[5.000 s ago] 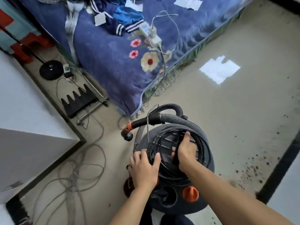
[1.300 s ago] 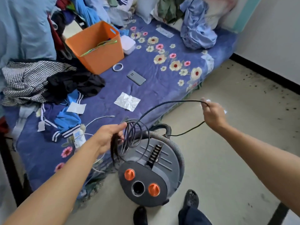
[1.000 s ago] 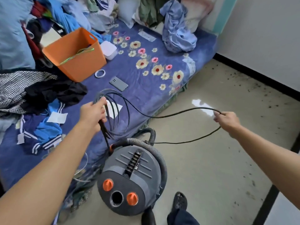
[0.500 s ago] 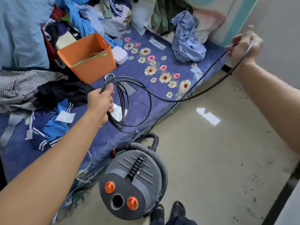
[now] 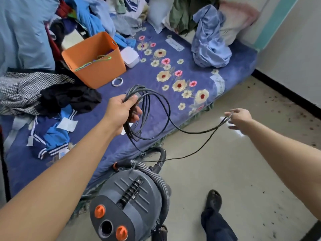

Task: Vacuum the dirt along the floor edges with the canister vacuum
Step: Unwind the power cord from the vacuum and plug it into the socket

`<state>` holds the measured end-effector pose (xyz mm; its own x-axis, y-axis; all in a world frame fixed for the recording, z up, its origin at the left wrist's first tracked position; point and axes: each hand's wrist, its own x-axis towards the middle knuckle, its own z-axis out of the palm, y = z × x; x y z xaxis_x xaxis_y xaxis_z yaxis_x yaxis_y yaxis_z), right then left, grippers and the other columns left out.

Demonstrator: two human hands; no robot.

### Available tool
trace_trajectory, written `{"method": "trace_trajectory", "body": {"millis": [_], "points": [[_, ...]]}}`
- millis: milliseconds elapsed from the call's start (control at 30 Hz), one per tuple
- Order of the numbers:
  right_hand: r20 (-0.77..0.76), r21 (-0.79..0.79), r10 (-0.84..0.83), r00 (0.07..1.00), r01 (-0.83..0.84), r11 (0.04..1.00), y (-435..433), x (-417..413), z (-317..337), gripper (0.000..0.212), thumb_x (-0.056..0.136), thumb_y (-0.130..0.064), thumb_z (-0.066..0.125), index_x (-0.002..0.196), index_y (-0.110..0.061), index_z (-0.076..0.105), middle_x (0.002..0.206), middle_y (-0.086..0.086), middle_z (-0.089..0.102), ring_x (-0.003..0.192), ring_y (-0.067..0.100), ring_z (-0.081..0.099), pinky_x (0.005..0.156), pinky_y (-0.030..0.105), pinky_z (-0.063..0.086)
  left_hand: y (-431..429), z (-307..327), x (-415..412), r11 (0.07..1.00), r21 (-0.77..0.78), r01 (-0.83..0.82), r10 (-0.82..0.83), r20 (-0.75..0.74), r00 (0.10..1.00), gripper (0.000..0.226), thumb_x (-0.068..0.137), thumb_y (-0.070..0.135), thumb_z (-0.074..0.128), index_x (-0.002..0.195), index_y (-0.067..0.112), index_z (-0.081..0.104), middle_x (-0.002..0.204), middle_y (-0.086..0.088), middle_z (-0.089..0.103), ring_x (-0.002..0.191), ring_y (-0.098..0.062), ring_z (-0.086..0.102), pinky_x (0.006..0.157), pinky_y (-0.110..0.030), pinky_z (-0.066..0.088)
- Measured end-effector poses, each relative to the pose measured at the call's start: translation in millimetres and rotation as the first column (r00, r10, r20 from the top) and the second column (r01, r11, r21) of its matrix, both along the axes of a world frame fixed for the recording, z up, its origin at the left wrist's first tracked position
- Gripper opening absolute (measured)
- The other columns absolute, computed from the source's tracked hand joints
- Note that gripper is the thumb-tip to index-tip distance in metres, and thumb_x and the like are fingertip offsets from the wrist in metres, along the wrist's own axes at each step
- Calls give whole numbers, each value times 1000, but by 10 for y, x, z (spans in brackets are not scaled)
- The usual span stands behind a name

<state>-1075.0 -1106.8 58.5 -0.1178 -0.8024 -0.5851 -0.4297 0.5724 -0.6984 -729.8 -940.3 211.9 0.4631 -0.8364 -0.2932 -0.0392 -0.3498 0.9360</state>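
The grey canister vacuum (image 5: 132, 202) with orange knobs stands on the floor beside the bed, its ribbed hose (image 5: 156, 176) wrapped around the top. My left hand (image 5: 121, 113) grips a bundle of black power cord coils (image 5: 147, 112) above the bed's edge. A loop of that cord runs right to my right hand (image 5: 239, 119), which holds it out over the floor with the cord across its loosely spread fingers. Dark dirt specks (image 5: 302, 117) lie along the black baseboard at the right wall.
The bed (image 5: 173, 80) with a blue floral cover fills the left and middle, piled with clothes, an orange bin (image 5: 93, 61) and a tape ring (image 5: 117, 82). My foot (image 5: 213, 200) stands right of the vacuum. More dirt is scattered on the beige floor at the lower right.
My right hand has come down from high near the wall to floor-side level, drawing the cord loop lower. My left hand still holds the coils over the bed edge.
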Motion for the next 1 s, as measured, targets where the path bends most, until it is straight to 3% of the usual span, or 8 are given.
{"method": "trace_trajectory", "body": {"millis": [67,233,367,567,667,733,867,1000], "points": [[-8,72,88,996,-87,994,-54,-93,-101,48,88,-8,70,133,-11,53,108,14,57,92,24,54,57,31,50,-191,-64,-197,999,37,0,1,-4,1000,21,99,19,51,80,10,53,55,-4,65,39,-17,53,44,-23,43],[65,18,438,897,-440,898,-165,47,19,54,82,-11,77,132,-15,57,118,10,60,98,23,61,71,31,48,-772,-46,-663,990,127,56,-71,115,991,23,101,22,48,85,8,54,79,-12,70,67,-23,67,66,-37,53],[43,-24,583,811,-583,812,-268,175,95,58,79,-14,80,132,-13,57,123,10,61,108,23,61,81,31,50,-1143,175,-819,993,79,89,-107,258,960,32,101,20,49,70,13,44,54,-2,44,47,-21,42,57,-36,42],[-33,-228,747,664,-733,641,-554,368,475,92,71,-28,86,148,-26,36,144,2,48,130,20,48,106,41,43,-1559,545,-1084,976,11,219,-218,149,965,33,101,25,48,71,14,44,44,9,31,38,-11,26,46,-30,32],[151,-190,787,598,-764,617,-631,575,616,63,76,-33,82,130,-15,53,128,1,60,110,11,60,95,31,50,-1772,694,-1141,966,-50,253,-254,-15,967,31,99,28,51,72,13,47,47,7,27,40,-10,23,45,-27,29],[266,-145,747,609,-741,656,-666,597,656,19,91,-30,69,92,-12,63,88,2,69,70,6,62,63,20,50,-1938,750,-1097,961,-68,269,-274,-69,959,28,94,30,57,75,11,51,50,4,27,40,-11,23,43,-25,29],[155,-308,356,922,-297,904,-1048,171,628,46,96,-38,60,59,-14,46,54,5,44,50,16,43,52,31,35,-2276,636,-884,974,-3,227,-227,-87,970,20,91,19,64,76,10,56,52,-2,44,37,-12,35,41,-24,36],[-99,-429,19,995,-60,901,-1496,-518,595,56,93,-44,62,54,-13,38,53,4,34,54,20,33,53,35,29,-2624,314,-804,948,152,280,-212,-355,911,12,91,14,62,80,9,63,63,-8,57,44,-12,50,42,-21,45]]}}
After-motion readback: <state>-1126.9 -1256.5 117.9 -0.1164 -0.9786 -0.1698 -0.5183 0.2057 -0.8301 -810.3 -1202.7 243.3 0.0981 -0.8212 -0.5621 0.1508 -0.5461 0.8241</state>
